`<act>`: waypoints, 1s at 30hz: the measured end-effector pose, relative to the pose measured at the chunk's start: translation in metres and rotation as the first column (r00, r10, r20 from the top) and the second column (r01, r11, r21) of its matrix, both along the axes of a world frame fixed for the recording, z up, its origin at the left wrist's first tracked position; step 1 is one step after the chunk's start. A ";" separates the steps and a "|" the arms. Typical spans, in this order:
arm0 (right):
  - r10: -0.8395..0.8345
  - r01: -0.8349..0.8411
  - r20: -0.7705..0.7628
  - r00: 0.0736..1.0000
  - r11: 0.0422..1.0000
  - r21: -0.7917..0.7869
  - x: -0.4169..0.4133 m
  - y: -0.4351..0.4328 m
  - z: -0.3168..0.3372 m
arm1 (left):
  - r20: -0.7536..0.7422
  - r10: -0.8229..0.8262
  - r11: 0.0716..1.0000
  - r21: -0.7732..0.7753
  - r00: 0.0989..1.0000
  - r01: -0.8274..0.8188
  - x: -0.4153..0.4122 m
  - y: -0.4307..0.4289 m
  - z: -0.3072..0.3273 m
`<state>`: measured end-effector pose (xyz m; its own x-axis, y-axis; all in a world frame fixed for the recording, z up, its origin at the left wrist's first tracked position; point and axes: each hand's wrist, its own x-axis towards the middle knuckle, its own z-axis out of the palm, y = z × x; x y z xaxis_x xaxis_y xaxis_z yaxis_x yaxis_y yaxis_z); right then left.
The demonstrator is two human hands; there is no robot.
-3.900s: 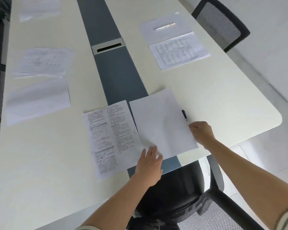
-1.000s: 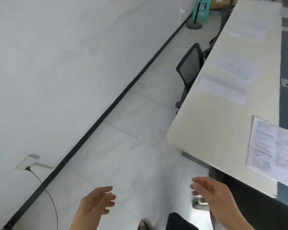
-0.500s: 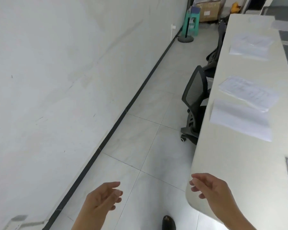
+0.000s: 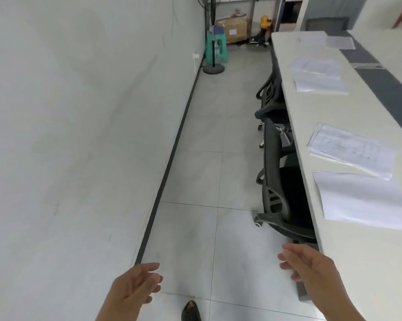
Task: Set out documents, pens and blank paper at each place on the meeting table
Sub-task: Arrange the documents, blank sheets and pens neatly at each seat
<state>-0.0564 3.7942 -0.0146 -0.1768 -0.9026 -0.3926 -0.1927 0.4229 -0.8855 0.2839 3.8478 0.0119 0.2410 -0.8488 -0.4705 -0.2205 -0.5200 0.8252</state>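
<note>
— Since half a second ago our view has swung along the aisle: the surface point(image 4: 362, 262) now runs up our right side, and more of the far end of the room shows. Both grips stay out ahead of us, as before.

— How do we hold them?

— Our left grip point(image 4: 135, 288) hangs over the floor point(image 4: 207, 181), fingers loosely bent and a little apart, with nothing in it. Our right grip point(image 4: 311, 267) is just beside the near edge of the surface, fingers nearly straight and spread, also holding nothing.

— And the papers?

— Nearest us a blank sheet point(image 4: 362, 202) lies flat on the surface, close to its edge. Just past it lies a printed document point(image 4: 350, 149). One of its corners reaches the sheet's far edge, though we cannot tell whether they overlap. Well apart, farther up the surface, we see a second set point(image 4: 315, 72) of pages, too blurred to read.

— Chairs?

— We see a black chair point(image 4: 274, 172) tucked under the surface by the nearer papers, and another chair point(image 4: 269, 98) by the farther set.

— Anything else?

— Our shoe point(image 4: 190, 311) shows at the bottom, between the grips. A grey strip point(image 4: 390, 89) runs along the surface's middle. By the wall point(image 4: 79, 112) at the far end stand a green stool point(image 4: 215, 47) and a cardboard box point(image 4: 233, 28).
</note>
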 end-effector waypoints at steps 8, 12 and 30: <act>-0.342 0.343 -0.050 0.938 0.939 0.008 0.012 -0.048 0.009 | -0.030 -0.328 0.944 -0.046 0.944 0.326 0.011 -0.188 0.011; -0.482 0.484 -0.065 0.874 0.875 0.018 -0.002 -0.084 -0.002 | -0.051 -0.498 0.867 0.007 0.866 0.499 -0.021 -0.266 0.000; -0.758 0.760 -0.046 0.650 0.649 0.030 -0.086 -0.308 0.001 | -0.088 -0.846 0.523 0.050 0.526 0.851 -0.198 -0.583 0.004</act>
<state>-0.1427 3.4860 -0.0139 -0.8034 -0.4306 -0.4112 0.1900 0.4691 -0.8624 0.0864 3.2643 0.0158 -0.5972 -0.6004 -0.5319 -0.5553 -0.1690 0.8143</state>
